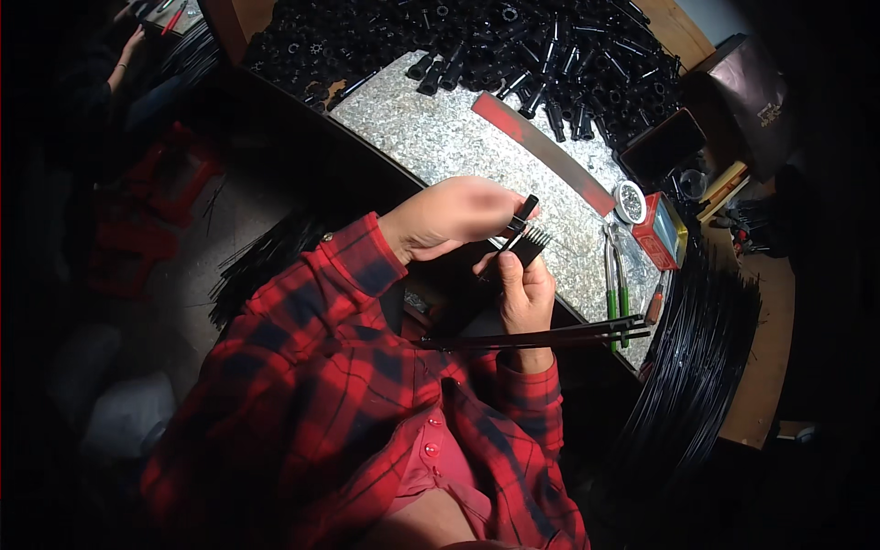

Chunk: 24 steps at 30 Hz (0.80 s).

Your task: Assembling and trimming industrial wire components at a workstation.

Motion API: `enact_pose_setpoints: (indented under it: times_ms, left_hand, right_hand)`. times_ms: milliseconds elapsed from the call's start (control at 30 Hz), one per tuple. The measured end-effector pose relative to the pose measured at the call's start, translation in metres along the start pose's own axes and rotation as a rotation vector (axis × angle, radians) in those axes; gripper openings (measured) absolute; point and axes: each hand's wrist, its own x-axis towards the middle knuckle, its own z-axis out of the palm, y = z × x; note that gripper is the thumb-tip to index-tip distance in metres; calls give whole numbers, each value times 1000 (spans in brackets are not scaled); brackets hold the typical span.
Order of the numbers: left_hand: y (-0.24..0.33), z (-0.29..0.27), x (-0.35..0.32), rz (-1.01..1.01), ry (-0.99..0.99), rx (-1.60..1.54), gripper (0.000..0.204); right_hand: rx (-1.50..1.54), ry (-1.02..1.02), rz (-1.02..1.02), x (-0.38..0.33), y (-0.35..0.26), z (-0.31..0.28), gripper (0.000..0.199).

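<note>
My left hand [458,218] is partly smeared and its fingers are closed around a small black tubular plastic piece [526,210]. Just below it, my right hand [528,298] pinches a bunch of thin black rods [529,246], whose pale-tipped ends fan out like comb teeth beside the tube. The two hands almost meet over the near edge of a speckled grey worktop [412,124]. Long dark rods [587,330] cross over my right wrist; whether they belong to the bunch in that hand I cannot tell.
Black tubular pieces [568,69] are heaped along the back. A red-grey strip [543,151], white round dish [629,202], red box [662,231], green-handled pliers [618,307] and dark phone [665,145] lie rightward. Long black rods [692,348] hang at right. Another person's hand [134,41] shows far left.
</note>
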Motion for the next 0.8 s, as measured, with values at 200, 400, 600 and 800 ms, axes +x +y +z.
enact_pose_setpoints:
  times_ms: [200, 400, 600, 800]
  left_hand:
    - [10, 11, -14, 6, -128, 117, 27]
    - [4, 23, -17, 90, 147, 438, 27]
    - [5, 30, -14, 127, 111, 507, 25]
    - [13, 22, -17, -49, 3, 321, 26]
  right_hand:
    - [18, 22, -35, -1, -2, 1, 21]
    - [-139, 69, -66, -3, -8, 3, 17]
    - [-155, 114, -123, -7, -11, -2, 17]
    - [-65, 20, -101, -8, -7, -5, 18]
